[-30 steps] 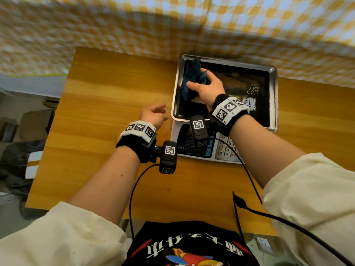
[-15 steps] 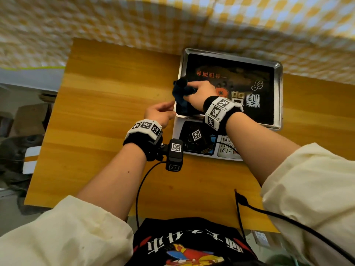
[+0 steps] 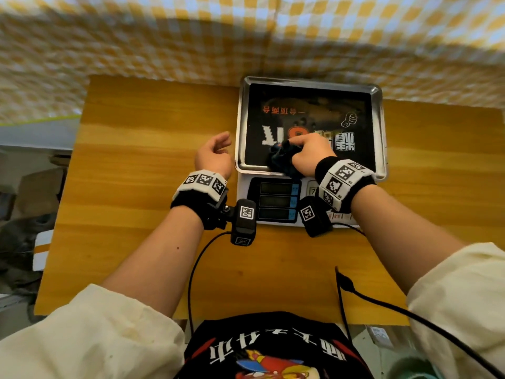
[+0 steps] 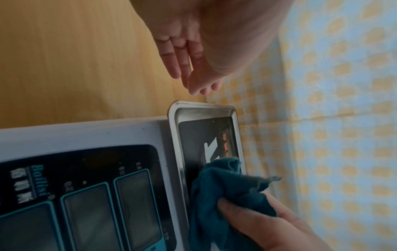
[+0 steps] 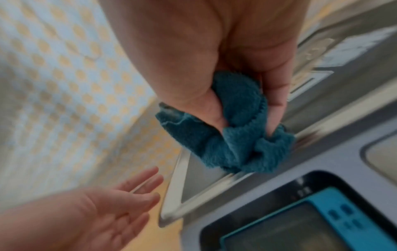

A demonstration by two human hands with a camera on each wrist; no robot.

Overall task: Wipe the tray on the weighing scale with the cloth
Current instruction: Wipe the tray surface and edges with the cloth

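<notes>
A steel tray [image 3: 378, 127] with a black printed sheet inside sits on a white weighing scale [image 3: 244, 188] at the back of the wooden table. My right hand [image 3: 307, 154] grips a bunched dark teal cloth [image 3: 281, 158] over the tray's near edge; the cloth [image 5: 234, 137] is bunched between thumb and fingers above the tray rim [image 5: 171, 191]. My left hand [image 3: 214, 154] hovers just left of the tray with fingers relaxed and holds nothing. In the left wrist view the left hand [image 4: 187, 68] hangs above the tray [image 4: 171, 135] corner and the cloth [image 4: 225, 195].
The scale's display panel [image 3: 276, 201] and keypad face me, partly covered by the wrist cameras. A yellow-checked curtain [image 3: 246, 36] hangs right behind the table. Bare wooden tabletop [image 3: 136, 187] spreads to the left and in front. Black cables [image 3: 355, 291] trail over the near edge.
My right hand has dragged the cloth from the tray's far left corner down to its near edge and rightward. My left hand stayed beside the tray, shifting slightly.
</notes>
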